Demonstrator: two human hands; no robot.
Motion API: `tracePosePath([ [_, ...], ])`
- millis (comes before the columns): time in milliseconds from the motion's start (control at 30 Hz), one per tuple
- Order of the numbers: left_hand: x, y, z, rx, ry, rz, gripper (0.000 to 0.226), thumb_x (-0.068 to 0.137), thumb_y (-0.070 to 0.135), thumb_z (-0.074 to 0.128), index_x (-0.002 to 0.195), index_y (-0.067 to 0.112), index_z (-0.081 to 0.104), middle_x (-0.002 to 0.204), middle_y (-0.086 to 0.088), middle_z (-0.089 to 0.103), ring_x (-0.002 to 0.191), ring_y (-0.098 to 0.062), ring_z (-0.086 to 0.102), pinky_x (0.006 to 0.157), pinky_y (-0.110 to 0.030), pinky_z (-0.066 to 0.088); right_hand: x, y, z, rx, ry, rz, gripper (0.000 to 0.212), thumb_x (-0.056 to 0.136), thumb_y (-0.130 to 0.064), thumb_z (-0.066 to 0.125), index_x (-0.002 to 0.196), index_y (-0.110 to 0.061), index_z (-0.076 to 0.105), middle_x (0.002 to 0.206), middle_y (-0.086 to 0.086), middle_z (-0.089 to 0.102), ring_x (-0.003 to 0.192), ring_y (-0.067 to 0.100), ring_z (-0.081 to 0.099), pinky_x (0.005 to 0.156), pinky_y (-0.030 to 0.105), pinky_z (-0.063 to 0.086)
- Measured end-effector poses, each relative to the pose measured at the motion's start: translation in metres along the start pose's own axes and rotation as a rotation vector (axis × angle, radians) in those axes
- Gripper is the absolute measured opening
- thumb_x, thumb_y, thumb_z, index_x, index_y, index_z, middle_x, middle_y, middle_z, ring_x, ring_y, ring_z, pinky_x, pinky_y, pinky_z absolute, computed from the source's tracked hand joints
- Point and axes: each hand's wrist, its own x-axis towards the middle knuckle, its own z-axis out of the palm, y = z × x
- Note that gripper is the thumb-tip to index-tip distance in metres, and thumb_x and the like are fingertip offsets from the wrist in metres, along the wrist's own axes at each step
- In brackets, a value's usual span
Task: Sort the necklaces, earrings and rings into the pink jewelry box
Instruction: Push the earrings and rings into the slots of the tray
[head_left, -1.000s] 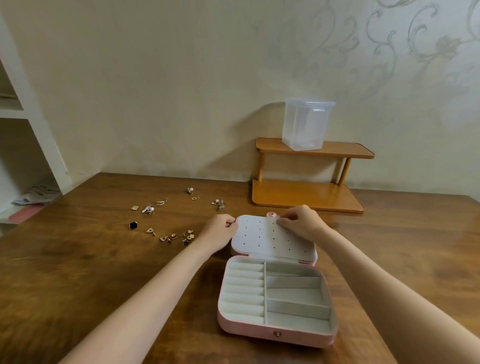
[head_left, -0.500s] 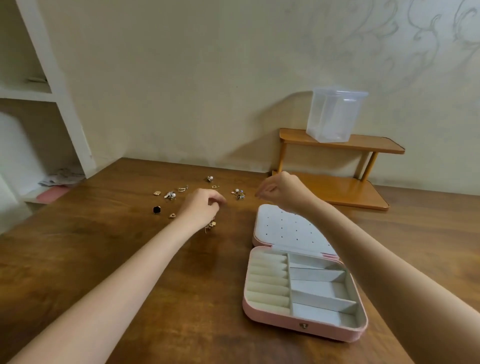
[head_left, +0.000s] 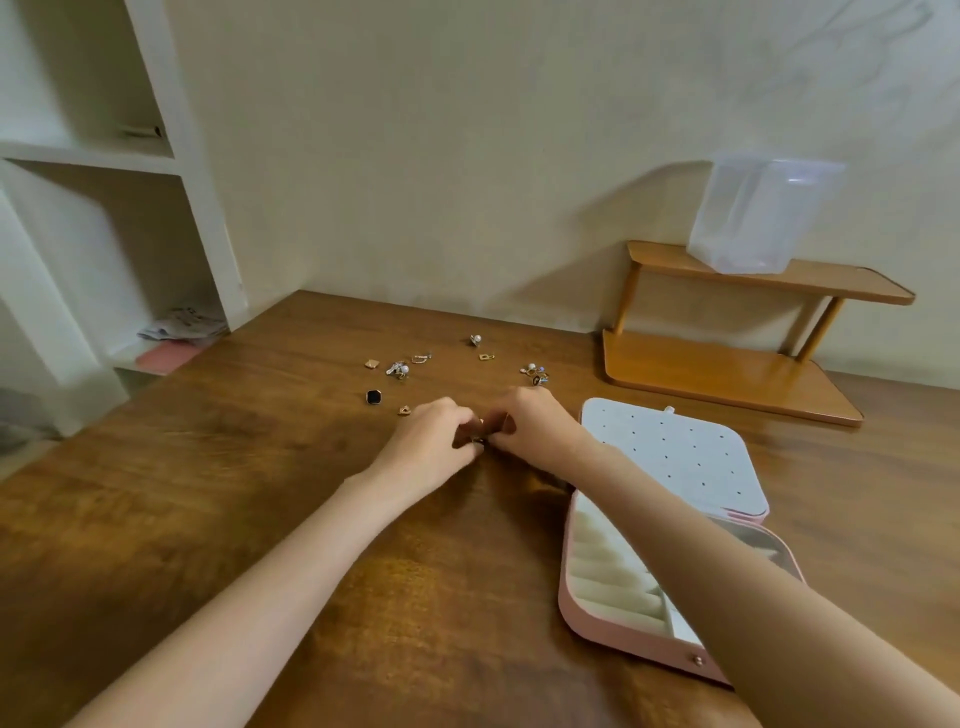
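Working over the table (head_left: 218, 519), I have bare wood below and left of my fingers, and the far edge meets the wall well beyond them. My left hand (head_left: 434, 441) and right hand (head_left: 535, 426) meet fingertip to fingertip, fingers curled in around small gold pieces (head_left: 479, 440) on the wood; whether either hand truly pinches one I cannot tell. The box (head_left: 654, 525) lies open just right of my right fingers, its long axis running away from me, dotted lid (head_left: 670, 457) flat at the far end, ridged tray (head_left: 608, 577) nearer, clasp toward me. More jewelry (head_left: 400, 370) is scattered just beyond my fingertips. A shelf (head_left: 727, 374) with a clear tub (head_left: 753, 218) stands further right.
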Motion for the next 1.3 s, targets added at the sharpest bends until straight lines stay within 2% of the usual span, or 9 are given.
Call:
tracePosePath([
  [267,-0.008,0.010,0.012,-0.093,0.053,0.088,0.014,0.085,0.017,0.064,0.099,0.016,0.068,0.093,0.003,0.062,0.082,-0.010,0.057,0.072,-0.022,0.044,-0.017,0.008,-0.013,-0.066,-0.089,-0.004,0.019,0.083,-0.014,0.060,0.097,-0.004,0.067,0.095,0.010,0.066,0.090,0.023,0.060,0.080,0.037,0.052],
  [433,-0.006,0.008,0.009,-0.125,-0.028,0.079,0.016,0.086,0.015,0.063,0.100,0.019,0.066,0.095,0.005,0.065,0.084,-0.005,0.059,0.072,-0.015,0.046,-0.041,0.012,-0.034,0.232,0.055,0.108,0.012,0.080,-0.009,0.063,0.092,-0.011,0.063,0.079,0.000,0.064,0.073,0.013,0.059,0.064,0.016,0.047],
  [567,-0.015,0.026,0.002,-0.180,0.018,0.159,0.019,0.087,0.024,0.061,0.106,0.024,0.064,0.106,0.007,0.058,0.092,-0.006,0.057,0.081,-0.023,0.049,-0.068,0.021,-0.049,0.683,0.022,0.148,0.022,0.083,0.009,0.054,0.086,-0.012,0.055,0.058,-0.003,0.063,0.049,0.010,0.059,0.053,0.019,0.048],
  [667,-0.030,0.054,-0.009,-0.413,-0.248,0.228,0.022,0.083,0.037,0.066,0.103,0.034,0.060,0.114,0.017,0.054,0.102,0.000,0.053,0.086,-0.017,0.044,-0.083,0.030,-0.056,0.770,0.000,0.176,0.018,0.085,0.009,0.052,0.084,-0.006,0.062,0.062,0.004,0.065,0.053,0.012,0.060,0.058,0.021,0.051],
  [767,-0.044,0.067,-0.008,-0.277,-0.587,0.291,0.045,0.077,0.047,0.068,0.118,0.043,0.051,0.130,0.026,0.033,0.124,0.008,0.023,0.103,-0.018,0.022,-0.101,0.041,-0.064,0.957,-0.026,0.236,0.011,0.087,0.009,0.053,0.087,0.003,0.061,0.072,0.014,0.066,0.060,0.017,0.063,0.061,0.021,0.054],
  [833,-0.053,0.070,0.001,-0.157,-0.663,0.329,0.061,0.075,0.049,0.070,0.128,0.045,0.039,0.143,0.026,0.017,0.131,0.009,-0.001,0.109,-0.026,0.009,-0.112,0.049,-0.069,1.049,-0.047,0.237,0.008,0.087,0.008,0.053,0.089,0.005,0.061,0.077,0.016,0.067,0.064,0.017,0.065,0.064,0.021,0.055],
  [1033,-0.058,0.079,0.034,-0.071,-0.334,0.434,0.069,0.070,0.052,0.072,0.127,0.034,0.038,0.140,0.019,0.026,0.130,0.008,-0.003,0.111,-0.024,0.009,-0.125,0.060,-0.071,0.983,-0.051,0.250,0.010,0.085,0.008,0.056,0.088,0.004,0.064,0.079,0.014,0.069,0.068,0.015,0.066,0.065,0.019,0.054],
  [1167,-0.039,0.084,0.042,-0.064,-0.266,0.397,0.067,0.066,0.055,0.073,0.121,0.031,0.043,0.136,0.017,0.033,0.133,-0.005,0.007,0.113,-0.030,0.016,-0.125,0.062,-0.069,0.862,0.025,0.315,0.013,0.083,0.007,0.060,0.093,0.006,0.067,0.084,0.016,0.068,0.068,0.016,0.065,0.063,0.017,0.054],
  [1300,-0.030,0.086,0.050,-0.084,-0.232,0.371,0.069,0.065,0.058,0.072,0.122,0.033,0.042,0.138,0.016,0.032,0.132,-0.002,0.006,0.114,-0.034,0.016,-0.125,0.065,-0.064,0.699,0.053,0.385,0.010,0.083,0.002,0.063,0.090,0.001,0.070,0.082,0.010,0.068,0.067,0.012,0.059,0.058,0.014,0.050],
])
